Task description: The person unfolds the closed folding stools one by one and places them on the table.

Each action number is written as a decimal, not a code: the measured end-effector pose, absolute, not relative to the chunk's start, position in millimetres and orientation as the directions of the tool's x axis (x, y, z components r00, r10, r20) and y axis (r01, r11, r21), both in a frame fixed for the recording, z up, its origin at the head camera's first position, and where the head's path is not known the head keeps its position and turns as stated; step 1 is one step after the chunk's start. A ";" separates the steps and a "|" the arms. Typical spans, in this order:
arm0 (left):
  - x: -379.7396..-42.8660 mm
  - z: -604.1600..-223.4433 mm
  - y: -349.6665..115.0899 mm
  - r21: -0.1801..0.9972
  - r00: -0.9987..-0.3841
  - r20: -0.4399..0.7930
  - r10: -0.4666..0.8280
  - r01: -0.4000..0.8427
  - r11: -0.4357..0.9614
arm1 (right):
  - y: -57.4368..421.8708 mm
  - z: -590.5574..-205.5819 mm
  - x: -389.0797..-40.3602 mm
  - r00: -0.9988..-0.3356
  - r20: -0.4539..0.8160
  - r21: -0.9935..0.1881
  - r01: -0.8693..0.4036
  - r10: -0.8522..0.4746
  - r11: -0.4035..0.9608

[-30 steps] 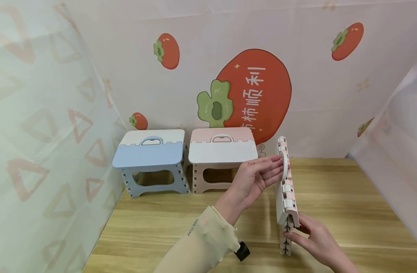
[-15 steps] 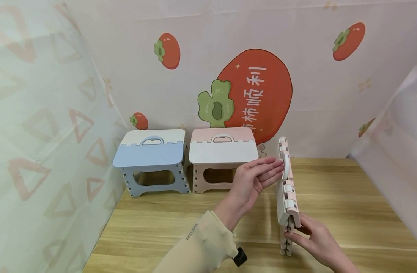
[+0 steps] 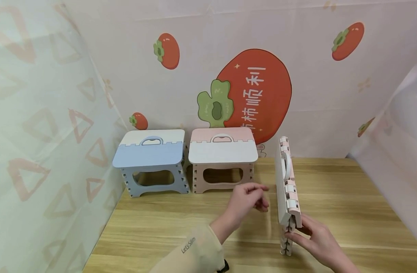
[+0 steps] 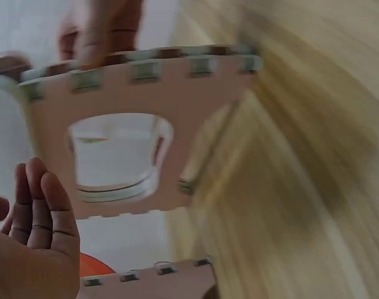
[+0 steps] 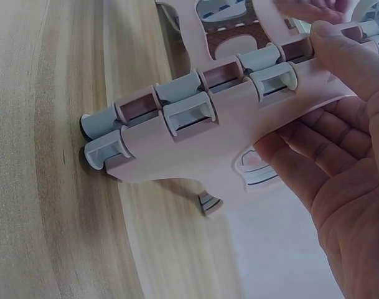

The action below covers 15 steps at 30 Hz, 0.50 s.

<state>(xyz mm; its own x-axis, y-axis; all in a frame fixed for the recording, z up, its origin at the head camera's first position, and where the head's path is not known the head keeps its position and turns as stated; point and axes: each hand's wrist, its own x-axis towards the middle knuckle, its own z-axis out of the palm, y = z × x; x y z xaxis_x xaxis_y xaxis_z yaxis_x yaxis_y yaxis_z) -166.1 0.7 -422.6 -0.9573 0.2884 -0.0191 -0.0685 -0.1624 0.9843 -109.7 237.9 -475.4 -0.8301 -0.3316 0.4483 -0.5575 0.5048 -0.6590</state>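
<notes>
A pink and white folding step stool (image 3: 282, 197) stands upright on the wooden floor-like surface, folded narrow, its white carry handle (image 3: 287, 166) facing left. My right hand (image 3: 319, 240) grips its near edge, thumb on the hinge side and fingers behind the panel, as the right wrist view shows. My left hand (image 3: 245, 203) is left of the stool, off it, with fingers loosely bent and nothing held. In the left wrist view, blurred, the pink leg panel (image 4: 183, 93) with its cut-out faces the relaxed left fingers (image 4: 58, 212).
Two unfolded stools stand side by side against the back wall: a blue and white one (image 3: 148, 155) and a pink and white one (image 3: 223, 151). Fabric printed with persimmons covers the wall (image 3: 310, 87). Wood-grain surface (image 3: 345, 204) extends to the right of the folded stool.
My left hand has come away from the folded stool's handle, moving left and toward me, its fingers bending. The stool has shifted slightly; my right hand keeps its grip.
</notes>
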 end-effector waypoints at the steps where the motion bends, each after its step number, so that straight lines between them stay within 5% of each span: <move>1: -163.7 -427.6 1.3 0.991 -0.952 -0.020 0.305 -0.059 -0.119 | 238.0 -475.4 -109.7 -0.830 0.449 -0.660 -0.558 -0.331 0.504; 8: -147.6 -450.4 6.6 0.965 -0.883 -0.018 0.470 0.107 0.239 | 238.1 -475.8 -109.8 -0.829 0.456 -0.655 -0.559 -0.325 0.508; 15: -137.6 -467.0 14.8 0.931 -0.807 0.049 0.589 0.250 0.266 | 239.1 -477.5 -109.6 -0.814 0.471 -0.658 -0.581 -0.340 0.479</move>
<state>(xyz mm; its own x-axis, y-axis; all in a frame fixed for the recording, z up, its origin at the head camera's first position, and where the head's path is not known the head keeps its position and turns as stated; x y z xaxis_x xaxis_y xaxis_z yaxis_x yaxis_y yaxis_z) -137.6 14.8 -467.0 -0.8068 0.5888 0.0487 0.2499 0.2655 0.9312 -109.6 239.1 -477.5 -0.8137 -0.3405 0.4711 -0.5813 0.4791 -0.6578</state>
